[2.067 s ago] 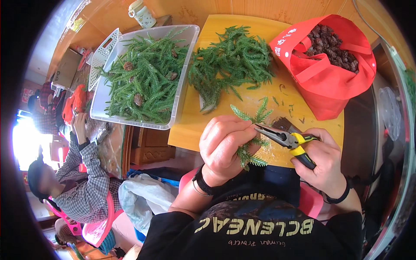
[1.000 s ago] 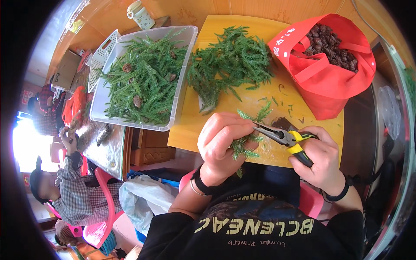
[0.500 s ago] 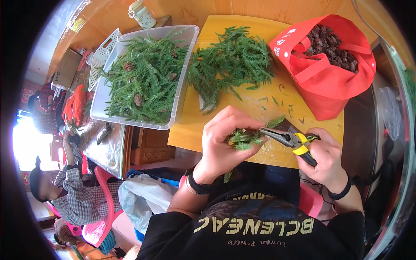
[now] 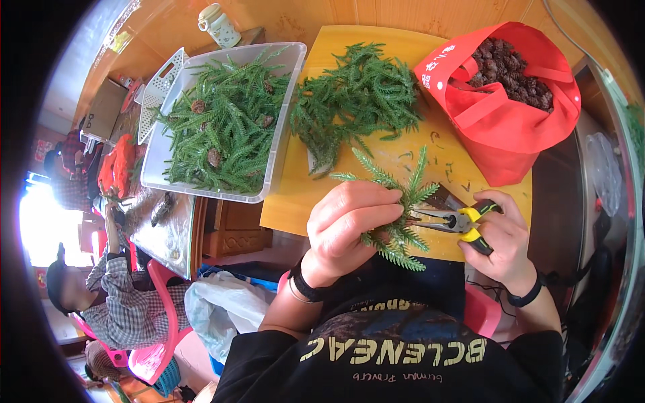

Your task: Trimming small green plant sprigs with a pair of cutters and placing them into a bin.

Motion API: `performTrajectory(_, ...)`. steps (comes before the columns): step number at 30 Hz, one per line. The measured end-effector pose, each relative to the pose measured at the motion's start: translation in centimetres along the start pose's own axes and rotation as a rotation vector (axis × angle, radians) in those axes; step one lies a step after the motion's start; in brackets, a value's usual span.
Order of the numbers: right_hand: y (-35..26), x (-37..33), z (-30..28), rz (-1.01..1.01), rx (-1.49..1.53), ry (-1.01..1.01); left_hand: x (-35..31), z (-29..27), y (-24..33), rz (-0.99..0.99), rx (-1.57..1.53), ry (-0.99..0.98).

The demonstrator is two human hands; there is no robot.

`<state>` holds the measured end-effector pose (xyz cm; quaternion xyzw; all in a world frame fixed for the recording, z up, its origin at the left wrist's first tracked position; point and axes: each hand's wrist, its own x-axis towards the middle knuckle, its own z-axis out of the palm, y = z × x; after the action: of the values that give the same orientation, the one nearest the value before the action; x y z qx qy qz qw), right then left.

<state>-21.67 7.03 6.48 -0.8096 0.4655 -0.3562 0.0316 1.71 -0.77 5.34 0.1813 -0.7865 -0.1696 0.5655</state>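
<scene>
My left hand (image 4: 351, 225) is closed around a green pine sprig (image 4: 403, 252), whose needled tips fan out above and below the fingers. Facing it, my right hand (image 4: 500, 238) grips long-nose pliers (image 4: 463, 221) with yellow-and-black handles. The plier jaws are parted and reach to the sprig's middle; exactly what lies between them is too small to make out. Beyond my hands, a pile of green sprigs (image 4: 363, 94) rests on the yellow table (image 4: 289, 211). Small green and brown scraps lie beside the pile.
A clear plastic bin (image 4: 271, 174) at the left holds green sprigs and pine cones. On the right stands a red bag (image 4: 497, 151) full of dark pine cones (image 4: 510, 70). A lidded cup (image 4: 220, 25) is at the back. Another person (image 4: 131, 295) sits at far left by a pink chair.
The sprig in my left hand has turned and spread open, its tips now fanning upward and downward. The plier jaws have opened wider.
</scene>
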Motion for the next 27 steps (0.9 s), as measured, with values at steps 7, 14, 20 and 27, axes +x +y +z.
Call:
performTrajectory(7, -0.30, 0.12, 0.15, 0.011, -0.010, -0.018, 0.07, 0.20, -0.08, 0.067, 0.000, 0.015)
performTrajectory(14, -0.46, 0.20, 0.34, 0.008, -0.022, 0.010, 0.19, 0.16, 0.27, 0.064, 0.026, 0.023)
performTrajectory(20, -0.08, -0.31, 0.32, 0.000, -0.004, -0.005, 0.21, 0.26, 0.31, 0.042, 0.001, 0.030)
performTrajectory(27, -0.36, -0.02, 0.57, 0.039, 0.067, -0.014, 0.22, 0.37, 0.10, 0.059, 0.014, 0.034)
